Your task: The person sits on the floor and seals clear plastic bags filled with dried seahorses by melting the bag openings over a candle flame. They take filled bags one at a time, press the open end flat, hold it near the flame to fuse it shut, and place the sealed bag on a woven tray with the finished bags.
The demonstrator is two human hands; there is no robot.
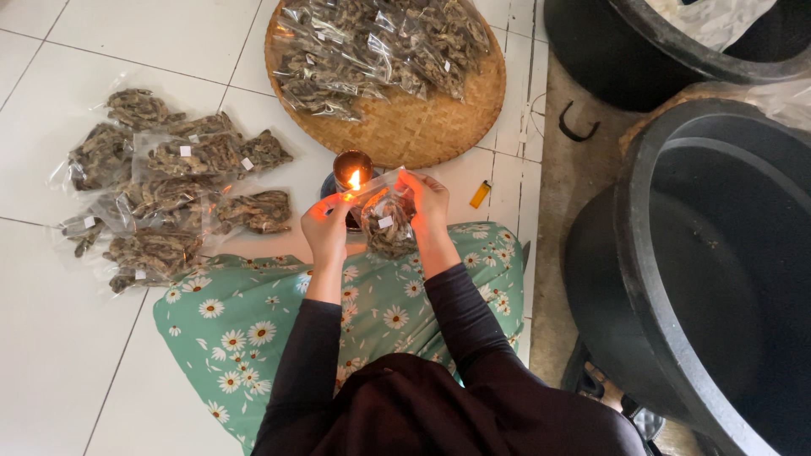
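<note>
Left hand [325,226]: its grip is closed on the left top corner of the bag [387,221], fingers pinched, wrist turned up toward the flame [355,180].
Right hand [427,200]: its grip is closed on the right top corner of the same bag, thumb and fingers pinching the clear plastic.
Bag: small, clear, filled with dark dried pieces, a white tag on its front; it hangs between the two grips, above the lap, its top edge stretched from one grip to the other.
Flame: just above the left grip and between both hands, at the bag's top edge; whether the plastic touches it I cannot tell.
Candle [351,167]: a dark round holder on the floor, just beyond both grips.
Tray [405,135]: a round woven one, beyond the grips past the candle, carrying a heap of filled bags [372,51].
Pile [173,190]: more filled bags with white tags lie spread on the white tiled floor [169,34], well to the left of the left grip.
Lighter [480,194]: yellow, on the floor just right of the right grip.
Tubs [718,279]: large black ones, well to the right of the right grip.
Skirt [253,329]: green with daisies, below both grips.
Sleeves [460,317]: dark, reaching to the forearms.
</note>
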